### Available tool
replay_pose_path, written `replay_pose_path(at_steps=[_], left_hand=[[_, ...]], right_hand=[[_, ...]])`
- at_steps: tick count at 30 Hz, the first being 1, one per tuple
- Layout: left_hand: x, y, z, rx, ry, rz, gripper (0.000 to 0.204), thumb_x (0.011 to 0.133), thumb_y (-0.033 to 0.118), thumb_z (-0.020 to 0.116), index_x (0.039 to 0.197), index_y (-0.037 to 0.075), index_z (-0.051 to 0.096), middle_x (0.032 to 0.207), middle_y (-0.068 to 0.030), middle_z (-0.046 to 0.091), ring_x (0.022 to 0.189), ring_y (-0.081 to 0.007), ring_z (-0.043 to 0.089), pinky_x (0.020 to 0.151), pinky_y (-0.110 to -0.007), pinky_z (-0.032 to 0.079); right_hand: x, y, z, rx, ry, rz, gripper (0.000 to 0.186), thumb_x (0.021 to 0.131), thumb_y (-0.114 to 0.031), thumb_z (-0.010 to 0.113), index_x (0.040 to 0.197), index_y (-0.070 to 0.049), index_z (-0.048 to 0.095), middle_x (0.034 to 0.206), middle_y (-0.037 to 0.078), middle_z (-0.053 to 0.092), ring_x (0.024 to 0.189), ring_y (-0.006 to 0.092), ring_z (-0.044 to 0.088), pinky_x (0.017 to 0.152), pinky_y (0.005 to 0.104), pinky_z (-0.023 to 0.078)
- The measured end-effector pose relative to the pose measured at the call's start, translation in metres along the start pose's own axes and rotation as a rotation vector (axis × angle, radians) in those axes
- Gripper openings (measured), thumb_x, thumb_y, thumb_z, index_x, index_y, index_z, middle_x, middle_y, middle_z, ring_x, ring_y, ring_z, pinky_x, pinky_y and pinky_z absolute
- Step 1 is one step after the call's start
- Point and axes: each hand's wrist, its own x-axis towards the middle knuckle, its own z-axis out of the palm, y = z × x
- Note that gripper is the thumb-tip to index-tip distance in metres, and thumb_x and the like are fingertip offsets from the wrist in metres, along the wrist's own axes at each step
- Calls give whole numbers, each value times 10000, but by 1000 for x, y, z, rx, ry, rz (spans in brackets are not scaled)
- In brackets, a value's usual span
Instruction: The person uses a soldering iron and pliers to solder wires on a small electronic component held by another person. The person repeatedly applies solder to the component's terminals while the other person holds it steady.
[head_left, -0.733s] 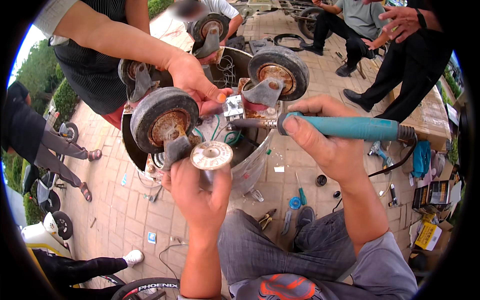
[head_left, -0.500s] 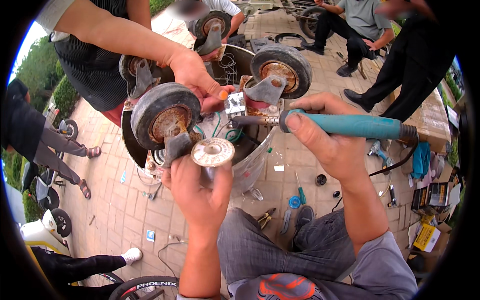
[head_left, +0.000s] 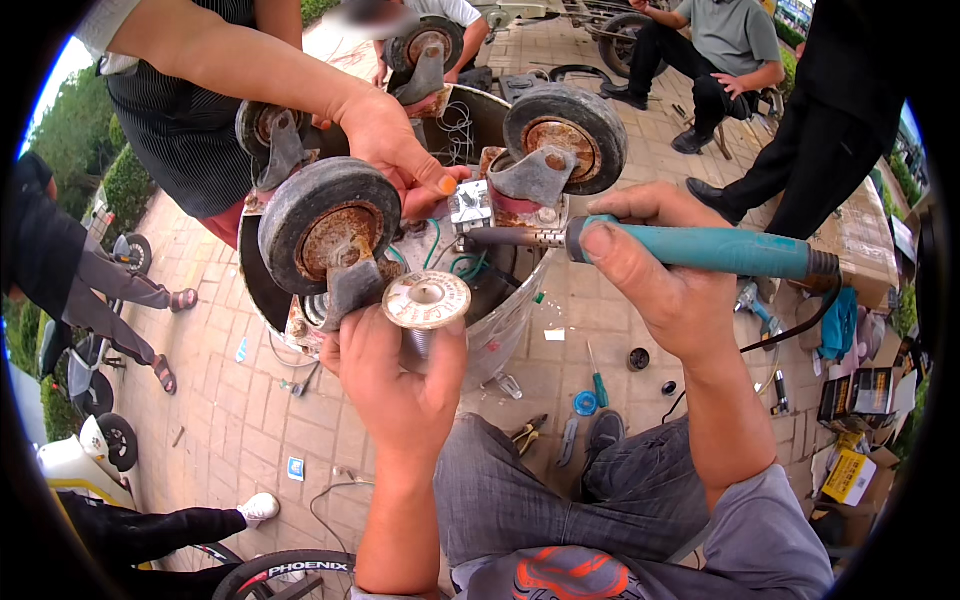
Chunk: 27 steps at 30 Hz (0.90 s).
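My right hand [head_left: 668,275] is closed round the teal handle of a soldering iron [head_left: 720,250]. The iron's dark tip touches or nearly touches the lower edge of a small silvery metal part [head_left: 471,205]; which of the two I cannot tell. Another person's hand [head_left: 400,150] holds that part from the far left. In my closed left hand [head_left: 395,375] is a spool of solder wire [head_left: 427,300], its pale round end facing up. Green wires [head_left: 468,265] run below the part, inside an upturned round metal drum [head_left: 510,320] with rusty caster wheels [head_left: 328,228].
On the brick paving lie a green screwdriver [head_left: 597,378], a blue roll [head_left: 585,403], pliers [head_left: 530,432] and a drill [head_left: 757,308]. Cartons [head_left: 852,475] stand at the right. People stand and sit around, and a bicycle wheel [head_left: 290,570] is at the lower left.
The view has shifted slightly. Both my hands keep their grips, and the iron's tip stays at the metal part. The person standing at the right has moved a little.
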Motion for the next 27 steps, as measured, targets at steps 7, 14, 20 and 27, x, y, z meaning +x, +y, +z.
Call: replay_pose_path(at_steps=[7,14,20,27], left_hand=[[0,-1,-1,18,8,22,230,720,171,759,908,62,685,834,-62,650,813,-240,577,834,-346,331],[0,-2,0,19,2,27,236,711,179,760,893,54,678,830,-71,647,812,-251,577,837,-354,333],[0,-3,0,9,4,25,242,711,185,757,892,46,675,824,-79,644,804,-257,574,829,-353,333],[0,-1,-2,8,-11,12,240,711,174,760,903,54,681,837,-70,647,816,-247,573,834,-352,329]], right_hand=[[0,1,1,31,-2,4,277,859,-203,768,946,36,658,687,33,654,603,44,559,520,203,424],[-1,1,0,30,-10,9,264,865,-192,762,946,37,658,682,31,650,599,46,558,517,201,420],[-1,2,-1,29,-11,-5,266,868,-197,761,947,35,659,679,31,647,595,47,557,514,201,416],[0,3,-1,27,-12,-10,268,862,-200,766,942,34,662,675,30,646,593,49,557,513,202,416]])
